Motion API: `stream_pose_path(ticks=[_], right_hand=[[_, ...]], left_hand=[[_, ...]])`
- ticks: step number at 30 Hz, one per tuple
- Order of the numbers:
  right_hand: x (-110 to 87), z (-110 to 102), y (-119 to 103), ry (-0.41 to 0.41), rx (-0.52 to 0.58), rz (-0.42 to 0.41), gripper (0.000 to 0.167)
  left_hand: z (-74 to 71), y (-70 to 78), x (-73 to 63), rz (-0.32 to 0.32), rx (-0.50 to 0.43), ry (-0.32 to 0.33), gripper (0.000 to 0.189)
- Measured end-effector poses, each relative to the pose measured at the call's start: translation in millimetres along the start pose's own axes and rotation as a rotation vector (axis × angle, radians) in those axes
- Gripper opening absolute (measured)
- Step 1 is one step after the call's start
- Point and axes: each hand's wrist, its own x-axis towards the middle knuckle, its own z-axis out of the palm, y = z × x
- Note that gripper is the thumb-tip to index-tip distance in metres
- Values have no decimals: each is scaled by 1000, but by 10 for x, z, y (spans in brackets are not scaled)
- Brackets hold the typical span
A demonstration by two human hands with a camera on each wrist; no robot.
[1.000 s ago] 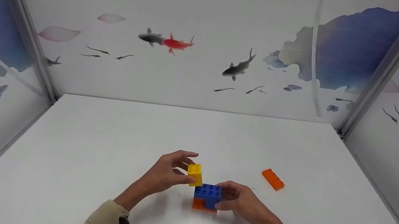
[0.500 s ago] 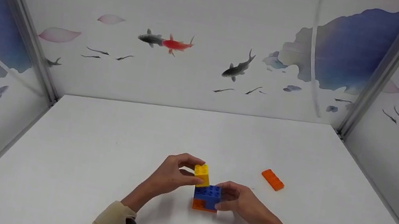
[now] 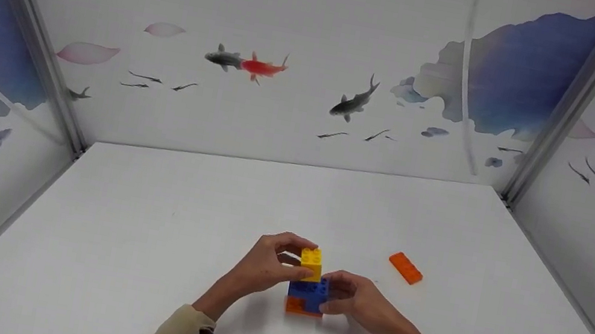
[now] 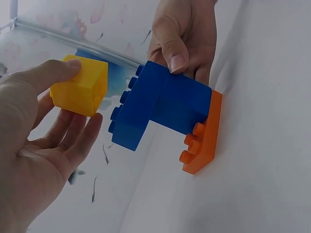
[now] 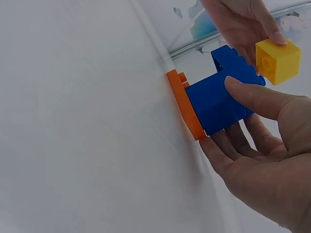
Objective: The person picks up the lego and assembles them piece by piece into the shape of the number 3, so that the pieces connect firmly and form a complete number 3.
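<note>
My left hand (image 3: pixel 267 263) pinches a small yellow building block (image 3: pixel 311 268) between thumb and fingers. It hovers over a blue brick (image 4: pixel 138 107) with studs on top, and the left wrist view shows a gap between them. That blue brick sits on a lower blue block (image 4: pixel 182 103) and juts out past it on the left. Under both lies an orange plate (image 4: pixel 211 141), its bare studs showing below the overhang. My right hand (image 3: pixel 362 302) holds the blue stack from the right, thumb on the near face and fingers behind.
A loose orange plate (image 3: pixel 406 268) lies on the white table (image 3: pixel 168 242), beyond my right hand. White panels (image 3: pixel 310 22) printed with fish and petals enclose the table at the back and both sides.
My left hand has carried the yellow block to the right, from the stack's left edge to above its studs, and turned it more square. The right hand and the stack have stayed put.
</note>
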Motion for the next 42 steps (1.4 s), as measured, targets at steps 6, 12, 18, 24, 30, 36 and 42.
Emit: stream_pose_path(ticks=[6,12,18,24,30,36,42], right_hand=[[1,3,5,-6,2,-6,50],[7,3,-5,3,-11,6,50],[31,9,-12,0,-15,3,51],[34,2,-8,-2,-12,-6,50],[20,-4,-8,-18,0,-26,50],[12,-3,-8,-24,6,-28,49],[5,-5,-7,-25,16,-12,52]], left_hand=[[80,-55,17,-30,19,41,43],[138,-89,10,-31,14,62,41],[150,-104,-12,-14,2,52,39],[179,-107,-10,-23,-18,30,38],[200,-90,-9,-38,-22,19,38],[226,-90,-10,-33,-22,3,37],[252,-105,-17,-46,-5,20,35]])
